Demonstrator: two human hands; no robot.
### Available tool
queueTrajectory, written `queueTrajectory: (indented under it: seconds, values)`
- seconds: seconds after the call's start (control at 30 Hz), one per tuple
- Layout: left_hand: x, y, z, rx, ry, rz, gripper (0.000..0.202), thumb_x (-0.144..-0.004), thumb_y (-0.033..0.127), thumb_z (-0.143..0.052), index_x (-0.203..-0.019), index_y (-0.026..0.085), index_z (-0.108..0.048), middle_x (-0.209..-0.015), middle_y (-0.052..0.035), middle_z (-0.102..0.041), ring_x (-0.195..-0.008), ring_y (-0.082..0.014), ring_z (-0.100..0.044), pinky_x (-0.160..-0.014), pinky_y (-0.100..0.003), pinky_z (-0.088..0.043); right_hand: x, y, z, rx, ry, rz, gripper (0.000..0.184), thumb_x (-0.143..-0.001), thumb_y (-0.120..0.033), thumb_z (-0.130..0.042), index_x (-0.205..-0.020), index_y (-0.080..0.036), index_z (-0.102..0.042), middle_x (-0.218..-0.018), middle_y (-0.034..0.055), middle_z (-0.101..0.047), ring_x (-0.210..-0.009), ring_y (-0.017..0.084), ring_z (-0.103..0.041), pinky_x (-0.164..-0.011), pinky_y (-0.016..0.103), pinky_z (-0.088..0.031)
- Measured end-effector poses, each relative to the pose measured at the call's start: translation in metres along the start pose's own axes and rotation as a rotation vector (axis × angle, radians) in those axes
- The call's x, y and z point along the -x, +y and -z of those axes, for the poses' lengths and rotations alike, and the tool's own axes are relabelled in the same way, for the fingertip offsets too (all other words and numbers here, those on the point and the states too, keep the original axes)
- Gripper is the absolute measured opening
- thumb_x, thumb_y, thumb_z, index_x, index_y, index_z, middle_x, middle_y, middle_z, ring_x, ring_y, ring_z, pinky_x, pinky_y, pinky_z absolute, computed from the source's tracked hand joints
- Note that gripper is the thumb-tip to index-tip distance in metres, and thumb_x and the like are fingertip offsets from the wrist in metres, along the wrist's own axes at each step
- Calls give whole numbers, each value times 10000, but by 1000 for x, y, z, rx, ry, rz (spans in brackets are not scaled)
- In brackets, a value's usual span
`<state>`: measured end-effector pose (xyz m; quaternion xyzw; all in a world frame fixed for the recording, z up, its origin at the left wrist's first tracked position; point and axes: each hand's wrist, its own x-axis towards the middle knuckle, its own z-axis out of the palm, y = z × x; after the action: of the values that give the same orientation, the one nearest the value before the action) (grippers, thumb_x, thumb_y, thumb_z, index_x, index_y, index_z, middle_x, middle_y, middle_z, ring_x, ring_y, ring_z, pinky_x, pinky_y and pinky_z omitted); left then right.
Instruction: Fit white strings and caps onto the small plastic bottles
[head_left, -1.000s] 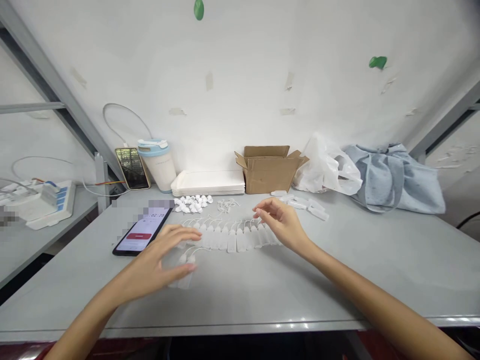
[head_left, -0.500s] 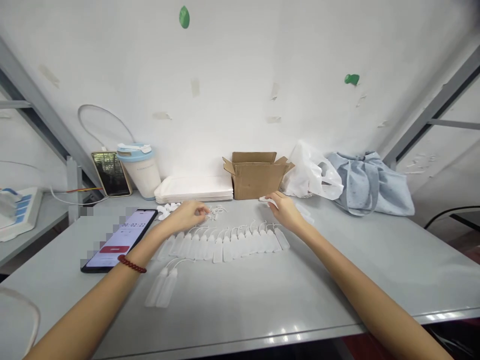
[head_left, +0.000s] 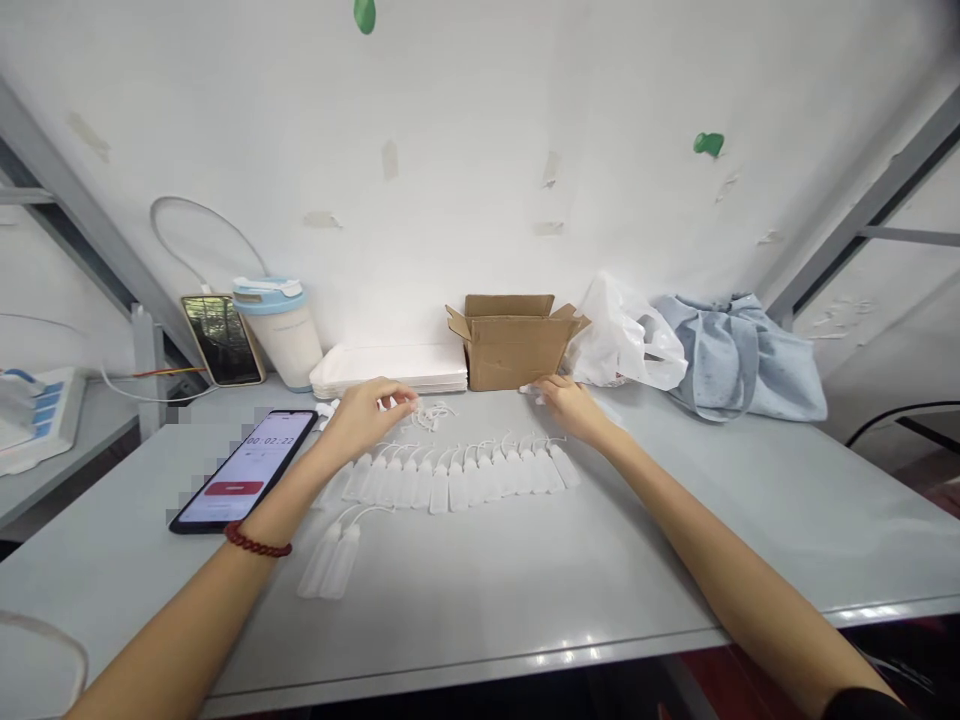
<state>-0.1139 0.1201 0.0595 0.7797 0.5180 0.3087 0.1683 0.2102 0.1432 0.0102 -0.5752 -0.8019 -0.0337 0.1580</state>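
Observation:
My left hand point(head_left: 369, 418) is at the left edge of a small heap of white strings point(head_left: 433, 414). Its thumb and fingertips come together there, but whatever they pinch is too small to make out. In front of the cardboard box, my right hand point(head_left: 571, 404) has its fingers closed on a small translucent white piece point(head_left: 528, 389), mostly hidden by the fingers. A long row of translucent white tags point(head_left: 459, 488) with string loops lies across the table. Closer to me, two more such tags point(head_left: 342, 565) rest side by side.
Along the wall stand a lidded cup point(head_left: 279, 335), a stack of flat white boxes point(head_left: 390, 372), an open cardboard box point(head_left: 517, 355), a white plastic bag point(head_left: 622, 335) and a blue cloth bag point(head_left: 776, 365). A phone point(head_left: 244, 470) showing a timer lies beside my left forearm.
My left hand has shifted slightly left and up off the string heap, its fingertips drawing together. My right hand has moved slightly, fingers lower. The whole view has tilted a little.

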Motion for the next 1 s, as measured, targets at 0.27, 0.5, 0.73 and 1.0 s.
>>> queueTrajectory:
  seconds: [0.27, 0.5, 0.73, 1.0]
  values:
    - [9, 26, 14, 279, 132, 220, 316, -689, 462, -658, -795, 166, -688, -743, -21, -656, -594, -129, -508, -513, -229, -371, -5, 5, -16, -20, 28, -3, 297, -834, -126, -498, -1105, -152, -615, -1096, 156, -597, -1019, 285, -556, -826, 387, -442]
    - [11, 26, 6, 494, 91, 306, 271, -682, 418, -686, -788, 169, -673, -692, 6, -625, -592, -105, -487, -571, -233, -389, -5, 4, -21, -85, 68, 22, 335, -815, -44, -434, -1091, -143, -596, -1087, 132, -639, -1020, 259, -579, -866, 378, -438]
    - [17, 29, -4, 732, 4, 315, 324, -686, 365, -716, -894, 179, -551, -644, 25, -616, -595, -104, -512, -599, -242, -401, -1, -16, -1, -170, 208, 58, 266, -860, -101, -426, -1084, -153, -560, -1065, 135, -632, -1017, 254, -581, -864, 381, -457]
    - [29, 42, -10, 813, -150, 168, 208, -724, 338, -694, -784, 161, -604, -735, 7, -611, -642, -101, -533, -648, -248, -441, 36, -97, 19, -267, 303, 448, 287, -925, -155, -376, -1205, -176, -436, -1083, 142, -612, -991, 238, -599, -794, 391, -518]
